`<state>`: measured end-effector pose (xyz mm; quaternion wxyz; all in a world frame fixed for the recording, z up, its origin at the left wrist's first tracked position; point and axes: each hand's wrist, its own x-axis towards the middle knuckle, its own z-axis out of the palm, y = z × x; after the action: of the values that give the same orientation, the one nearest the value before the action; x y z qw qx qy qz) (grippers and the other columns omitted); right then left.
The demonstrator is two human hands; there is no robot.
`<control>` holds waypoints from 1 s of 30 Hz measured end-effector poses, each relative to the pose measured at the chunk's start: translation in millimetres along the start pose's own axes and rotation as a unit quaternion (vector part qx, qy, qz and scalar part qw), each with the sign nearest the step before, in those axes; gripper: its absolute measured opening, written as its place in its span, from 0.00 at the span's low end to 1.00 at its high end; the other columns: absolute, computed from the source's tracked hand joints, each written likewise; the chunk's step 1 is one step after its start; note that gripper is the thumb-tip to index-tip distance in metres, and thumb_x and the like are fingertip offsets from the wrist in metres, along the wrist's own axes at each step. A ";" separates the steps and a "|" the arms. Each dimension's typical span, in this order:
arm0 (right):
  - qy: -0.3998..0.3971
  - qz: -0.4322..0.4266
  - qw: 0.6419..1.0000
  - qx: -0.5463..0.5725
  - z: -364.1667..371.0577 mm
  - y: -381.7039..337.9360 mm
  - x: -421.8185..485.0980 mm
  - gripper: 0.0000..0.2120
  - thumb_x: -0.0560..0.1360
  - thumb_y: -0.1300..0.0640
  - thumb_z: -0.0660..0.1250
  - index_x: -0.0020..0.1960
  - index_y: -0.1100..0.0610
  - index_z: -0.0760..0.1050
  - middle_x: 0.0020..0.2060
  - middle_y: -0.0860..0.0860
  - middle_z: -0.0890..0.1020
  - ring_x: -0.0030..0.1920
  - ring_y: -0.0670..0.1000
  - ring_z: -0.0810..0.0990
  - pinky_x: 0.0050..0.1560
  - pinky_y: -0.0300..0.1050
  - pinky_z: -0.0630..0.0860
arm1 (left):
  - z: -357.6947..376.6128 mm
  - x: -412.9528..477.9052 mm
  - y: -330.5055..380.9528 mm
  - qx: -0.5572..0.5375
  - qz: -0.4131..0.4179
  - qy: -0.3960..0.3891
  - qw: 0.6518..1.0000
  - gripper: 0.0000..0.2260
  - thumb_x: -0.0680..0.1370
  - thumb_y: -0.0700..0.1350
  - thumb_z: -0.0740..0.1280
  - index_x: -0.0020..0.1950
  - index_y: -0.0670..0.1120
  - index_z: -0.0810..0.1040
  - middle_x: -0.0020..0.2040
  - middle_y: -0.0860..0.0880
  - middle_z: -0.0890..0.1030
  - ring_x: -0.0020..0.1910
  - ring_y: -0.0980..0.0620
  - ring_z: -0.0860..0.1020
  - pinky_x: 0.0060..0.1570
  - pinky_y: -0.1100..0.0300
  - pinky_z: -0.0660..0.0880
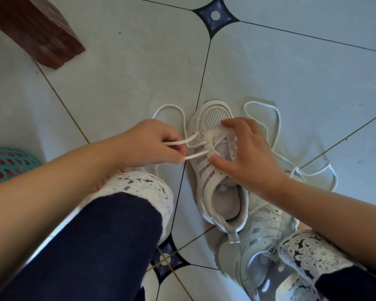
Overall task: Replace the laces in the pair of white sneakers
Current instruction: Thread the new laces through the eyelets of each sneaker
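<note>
- Knees in dark navy trousers with white lace hems fill the bottom corners, and bare forearms reach forward from them.
- On the pale grey tiled floor between the knees stands a white mesh sneaker with grey side stripes. Its long axis runs straight away from the viewer, with the heel nearest and the toe farthest.
- The left hand is just left of the sneaker and pinches two strands of white round lace. They run taut from the left eyelets – probably being drawn through.
- The right hand spreads wide over the tongue, thumb and fingertips resting on the upper, holding nothing. It seems to be steadying the shoe.
- Both hands are at the eyelets. The left one has the lace, so the next pull would likely go sideways, leftward across the shoe.
- Slack lace loops on the floor beside the toe on both sides, with more on the right.
- A second matching white sneaker lies by the right knee and shows no lace.
- It has dark letters on its side – too cut off to read.
- A teal plastic basket sits at the left edge, and a red-brown wooden block at the top left.
</note>
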<state>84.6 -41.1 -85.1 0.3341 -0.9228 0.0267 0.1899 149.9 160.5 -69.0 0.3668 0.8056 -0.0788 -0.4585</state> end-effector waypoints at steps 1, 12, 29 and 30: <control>-0.001 0.003 1.000 0.007 0.0 0.8 -0.6 0.34 0.66 0.50 0.72 0.68 0.54 0.64 0.63 0.50 0.67 0.64 0.49 0.64 0.57 0.32 0.56 | -8.5 -6.2 -6.3 -0.012 -0.017 -0.021 1.000 0.05 0.68 0.41 0.73 0.34 0.50 0.81 0.27 0.56 0.77 0.26 0.65 0.72 0.28 0.76 0.67; 0.013 -0.003 1.000 0.019 3.0 2.2 -0.3 0.35 0.66 0.51 0.73 0.68 0.55 0.64 0.62 0.52 0.68 0.63 0.49 0.66 0.56 0.29 0.56 | 21.2 18.5 22.0 0.112 0.019 0.044 0.993 0.13 0.68 0.54 0.72 0.48 0.50 0.79 0.44 0.54 0.81 0.45 0.55 0.78 0.48 0.57 0.75; 0.002 0.086 0.995 0.051 -12.0 5.2 -8.1 0.27 0.66 0.50 0.73 0.62 0.53 0.70 0.51 0.45 0.74 0.49 0.43 0.75 0.50 0.37 0.71 | 29.7 10.2 35.5 -0.084 0.031 0.111 0.990 0.06 0.76 0.43 0.65 0.42 0.49 0.80 0.41 0.49 0.82 0.36 0.60 0.77 0.35 0.75 0.69; 0.003 0.090 0.994 0.055 -14.2 6.1 -7.3 0.23 0.67 0.52 0.72 0.60 0.53 0.72 0.47 0.44 0.76 0.46 0.42 0.76 0.48 0.35 0.72 | 31.9 10.5 38.7 -0.092 0.033 0.109 0.989 0.06 0.76 0.41 0.65 0.45 0.48 0.81 0.43 0.48 0.82 0.39 0.55 0.78 0.39 0.71 0.71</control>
<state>81.5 -55.3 -76.1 0.3660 -0.8974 0.1210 0.2145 138.6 111.3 -60.3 0.4602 0.8106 -0.0226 -0.3614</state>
